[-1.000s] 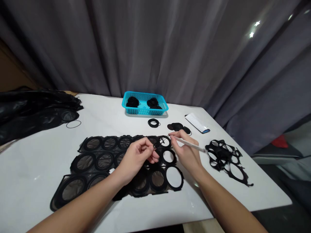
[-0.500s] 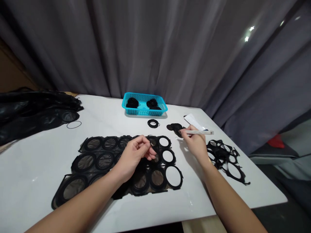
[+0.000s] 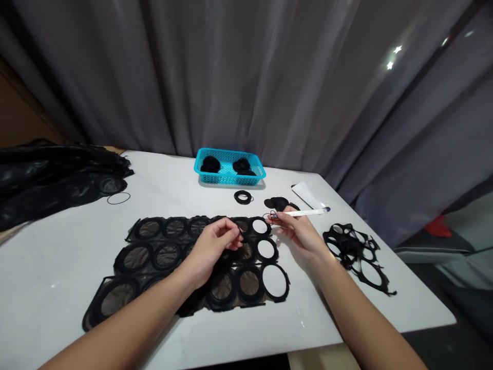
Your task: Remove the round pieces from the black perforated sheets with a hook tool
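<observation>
The left hand (image 3: 213,246) rests on the black rubber sheet (image 3: 162,254) that lies flat across the middle of the tabletop (image 3: 57,267), its fingers curled and pinching at the sheet's far part, apparently to keep it from lifting. The right hand (image 3: 298,231) hovers just past the sheet's far right corner, gripping a slim white tool (image 3: 308,211) pen-fashion, with a thin black ring (image 3: 270,215) caught at its fingertips. Several rings at that end of the sheet show white tabletop through them. A loose pile of rings (image 3: 243,197) and some black discs (image 3: 279,203) lie beyond, before a blue basket (image 3: 230,166) near the far edge. Cut-out scrap (image 3: 356,252) lies by the right edge.
</observation>
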{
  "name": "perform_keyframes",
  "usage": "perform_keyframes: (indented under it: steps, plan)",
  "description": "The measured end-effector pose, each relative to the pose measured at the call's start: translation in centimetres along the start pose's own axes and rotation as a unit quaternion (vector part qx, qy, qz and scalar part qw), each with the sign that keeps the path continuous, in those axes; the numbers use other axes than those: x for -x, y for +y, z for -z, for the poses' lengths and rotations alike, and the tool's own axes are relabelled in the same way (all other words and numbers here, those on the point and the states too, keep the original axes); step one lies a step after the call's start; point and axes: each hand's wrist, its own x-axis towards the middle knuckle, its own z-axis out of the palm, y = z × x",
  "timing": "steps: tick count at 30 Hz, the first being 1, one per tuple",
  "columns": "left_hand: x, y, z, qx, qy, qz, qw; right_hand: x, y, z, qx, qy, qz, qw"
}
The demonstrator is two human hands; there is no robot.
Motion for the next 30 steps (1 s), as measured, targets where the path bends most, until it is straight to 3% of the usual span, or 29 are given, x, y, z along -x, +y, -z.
perform_keyframes:
  steps: [6,15,23,26,30]
  plan:
    - [0.1,0.0,-0.1,0.004,-0.001,0.003,1.000,0.3,-0.4,-0.2,-0.056,-0.006,-0.053,0.997]
    - [0.1,-0.1,-0.1,0.019,-0.007,0.008,1.000,0.4,-0.2,-0.5,-0.118,-0.022,-0.077,0.990]
    - [0.0,-0.1,-0.2,0.029,0.007,0.011,0.999,1.2,-1.2,-1.3,-0.089,-0.133,-0.058,0.985]
    - [0.2,0.0,0.3,0.033,0.009,0.012,0.999,-0.9,-2.4,-2.9,-0.027,-0.144,-0.032,0.989]
    - [0.2,0.2,1.1,0.039,0.022,0.003,0.999,-8.7,-4.0,-6.7,0.131,-0.067,0.075,0.986]
